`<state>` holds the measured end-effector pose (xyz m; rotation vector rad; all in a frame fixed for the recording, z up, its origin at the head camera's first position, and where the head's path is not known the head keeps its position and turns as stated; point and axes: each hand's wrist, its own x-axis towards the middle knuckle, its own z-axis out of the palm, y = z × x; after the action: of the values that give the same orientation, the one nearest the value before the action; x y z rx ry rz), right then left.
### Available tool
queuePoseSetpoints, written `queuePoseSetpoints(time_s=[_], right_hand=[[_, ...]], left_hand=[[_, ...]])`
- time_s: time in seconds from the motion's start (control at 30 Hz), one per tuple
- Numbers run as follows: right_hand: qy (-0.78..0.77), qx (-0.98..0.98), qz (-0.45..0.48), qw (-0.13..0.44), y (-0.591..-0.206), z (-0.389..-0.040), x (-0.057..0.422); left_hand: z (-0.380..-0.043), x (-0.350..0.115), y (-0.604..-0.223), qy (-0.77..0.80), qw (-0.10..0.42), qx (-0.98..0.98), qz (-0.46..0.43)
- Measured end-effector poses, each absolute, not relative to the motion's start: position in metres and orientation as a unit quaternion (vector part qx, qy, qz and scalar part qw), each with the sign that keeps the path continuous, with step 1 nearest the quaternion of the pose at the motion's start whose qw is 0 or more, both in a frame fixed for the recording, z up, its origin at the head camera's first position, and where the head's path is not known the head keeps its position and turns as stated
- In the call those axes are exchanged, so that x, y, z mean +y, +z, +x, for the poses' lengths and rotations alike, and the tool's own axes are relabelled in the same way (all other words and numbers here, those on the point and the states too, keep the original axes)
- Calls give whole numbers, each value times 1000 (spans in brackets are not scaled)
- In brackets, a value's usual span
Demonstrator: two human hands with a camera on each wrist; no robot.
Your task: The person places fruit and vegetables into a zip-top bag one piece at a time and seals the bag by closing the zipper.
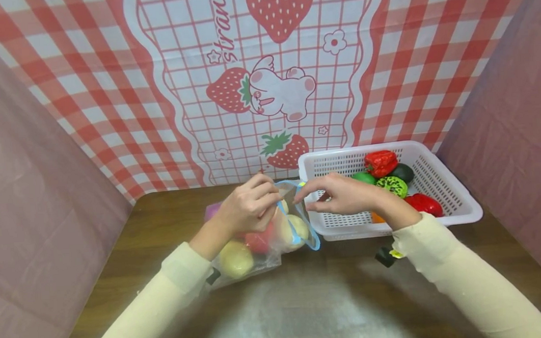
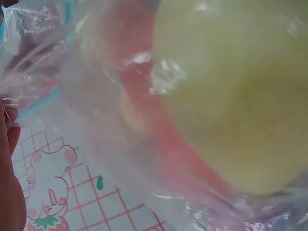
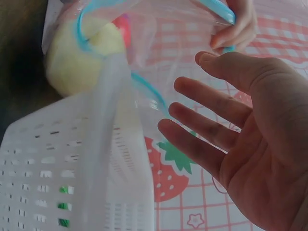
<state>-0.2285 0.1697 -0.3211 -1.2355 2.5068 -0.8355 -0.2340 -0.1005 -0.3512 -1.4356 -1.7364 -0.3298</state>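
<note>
A clear zip bag (image 1: pixel 275 260) with a blue zip edge (image 1: pixel 315 242) lies on the table, its mouth toward the basket. My left hand (image 1: pixel 254 203) pinches the rim of the bag, also seen in the right wrist view. Inside sit a pale yellow-green round fruit (image 1: pixel 236 259), a second pale round one (image 1: pixel 296 230) near the mouth, a red piece (image 1: pixel 258 241) and something purple (image 1: pixel 212 211). My right hand (image 1: pixel 340 193) hovers at the bag's mouth with nothing in it, fingers spread apart from the thumb in the right wrist view (image 3: pixel 260 130).
Right of the bag stands a white perforated basket (image 1: pixel 460 200). It holds a red bell pepper (image 1: pixel 380 163), a green speckled piece (image 1: pixel 392 186), a dark green piece (image 1: pixel 403 173) and another red piece (image 1: pixel 425 205). A strawberry-print cloth (image 1: pixel 285 94) hangs behind the wooden table (image 1: pixel 154 231).
</note>
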Motion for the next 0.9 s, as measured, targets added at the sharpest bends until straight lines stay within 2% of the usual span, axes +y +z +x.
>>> queuePoseSetpoints(time_s=[0.5,0.77,0.9], right_hand=[[-269,902,-324,92,-311,-248,203],[-261,893,-347,116,-324,-246,198],[-247,886,-377,110,-327,-240,184]], left_hand=[[-239,-105,-354,-144,425,-694,-564],[-241,-115,-351,-147,425,-711,-540],[-242,-121,-348,-165,421,-723,-522]])
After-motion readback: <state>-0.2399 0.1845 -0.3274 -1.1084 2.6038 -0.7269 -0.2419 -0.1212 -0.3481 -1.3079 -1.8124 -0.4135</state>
